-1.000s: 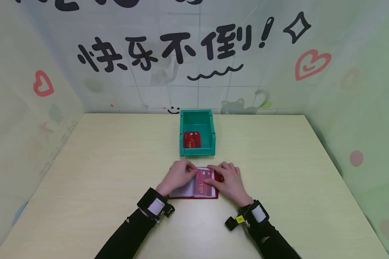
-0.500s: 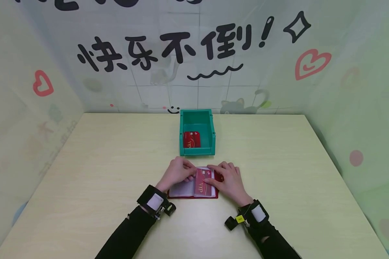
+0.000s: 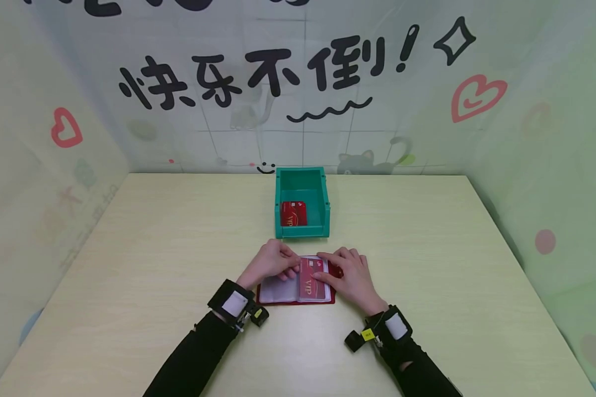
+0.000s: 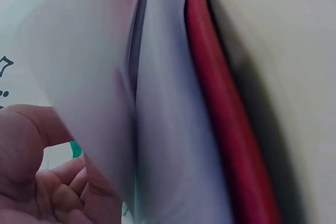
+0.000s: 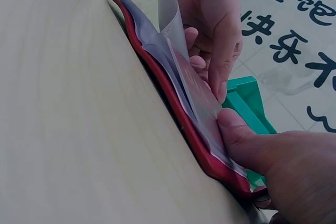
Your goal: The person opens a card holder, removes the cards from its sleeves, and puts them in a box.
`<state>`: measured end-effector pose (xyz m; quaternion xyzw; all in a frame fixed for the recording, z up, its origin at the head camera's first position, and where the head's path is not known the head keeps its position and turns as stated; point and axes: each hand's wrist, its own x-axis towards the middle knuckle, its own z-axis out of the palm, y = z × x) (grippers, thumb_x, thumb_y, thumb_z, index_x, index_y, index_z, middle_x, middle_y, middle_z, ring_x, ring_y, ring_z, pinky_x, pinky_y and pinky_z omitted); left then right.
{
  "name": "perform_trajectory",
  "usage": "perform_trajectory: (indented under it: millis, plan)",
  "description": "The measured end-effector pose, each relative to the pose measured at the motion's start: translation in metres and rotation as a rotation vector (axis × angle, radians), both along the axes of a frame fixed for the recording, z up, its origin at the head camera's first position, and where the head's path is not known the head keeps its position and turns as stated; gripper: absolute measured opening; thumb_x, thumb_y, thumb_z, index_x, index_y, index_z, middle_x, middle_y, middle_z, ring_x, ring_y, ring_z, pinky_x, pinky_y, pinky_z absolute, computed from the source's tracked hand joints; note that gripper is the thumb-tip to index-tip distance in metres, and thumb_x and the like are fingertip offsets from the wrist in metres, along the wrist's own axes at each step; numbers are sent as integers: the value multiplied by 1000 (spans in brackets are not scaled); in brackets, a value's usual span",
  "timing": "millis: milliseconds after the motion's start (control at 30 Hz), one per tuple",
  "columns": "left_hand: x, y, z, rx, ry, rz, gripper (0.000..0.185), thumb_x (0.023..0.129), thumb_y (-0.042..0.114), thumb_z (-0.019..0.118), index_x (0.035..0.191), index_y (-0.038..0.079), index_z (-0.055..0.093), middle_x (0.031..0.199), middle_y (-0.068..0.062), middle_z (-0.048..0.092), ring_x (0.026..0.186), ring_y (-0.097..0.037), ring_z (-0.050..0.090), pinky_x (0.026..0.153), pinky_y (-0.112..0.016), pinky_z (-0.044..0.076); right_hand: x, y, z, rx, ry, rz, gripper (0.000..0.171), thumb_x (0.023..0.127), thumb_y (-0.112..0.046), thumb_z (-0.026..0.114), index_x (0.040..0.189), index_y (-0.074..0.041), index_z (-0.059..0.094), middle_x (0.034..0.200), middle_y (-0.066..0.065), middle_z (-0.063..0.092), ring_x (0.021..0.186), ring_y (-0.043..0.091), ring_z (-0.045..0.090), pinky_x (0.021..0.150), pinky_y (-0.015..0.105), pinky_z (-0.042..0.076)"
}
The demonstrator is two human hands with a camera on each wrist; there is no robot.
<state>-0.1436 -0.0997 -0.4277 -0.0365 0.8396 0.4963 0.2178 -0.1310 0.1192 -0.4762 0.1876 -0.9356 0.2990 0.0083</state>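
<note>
Red card holder lay open and flat on the pale wooden table, near the front edge, directly in front of the green bin. Its clear plastic sleeves were fanned up from the red cover.

Left side: left hand sat over the left half of the holder. Fingers were curled over the upper edge of the sleeves. From the right wrist view one clear sleeve stood lifted off the stack against these fingers; the thumb looked to be behind it, so the hand was pinching that sleeve. The left wrist view showed only the thumb and curled fingers low beside the raised sleeves, partly blurred.

Centre: a red card marked VIP showed in the sleeve on the right half of the holder.

Right side: right hand lay on the right half. Its fingers were stretched flat across the top of the card and the sleeve; the thumb pressed down on the sleeve stack near the edge, as seen from the right wrist view. Nothing was closed inside this hand; it pressed only.

Further back: the green bin stood just beyond the holder, well apart from the wall. A second red VIP card lay flat on its floor.

Both wrists carried black straps with cameras; sleeves were black.
</note>
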Motion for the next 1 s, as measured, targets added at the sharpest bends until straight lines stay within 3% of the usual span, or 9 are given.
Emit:
perform_trajectory:
  millis: [500,1000]
  plan:
    - [-1,0,0,41,-23,22,19,93,9,71,107,-3,74,79,-11,76,49,-9,52,47,-16,45,0,1,2,-4,-10,17,50,85,-42,79,129,-21,69,97,2,59,100,20,46,85,38,33]
    - [0,-5,2,59,-21,-21,17,95,11,67,103,-2,75,78,-9,74,53,-10,57,50,-18,49,-1,2,4,1,-31,31,51,86,-40,78,132,-21,68,96,2,56,100,19,45,86,38,31]
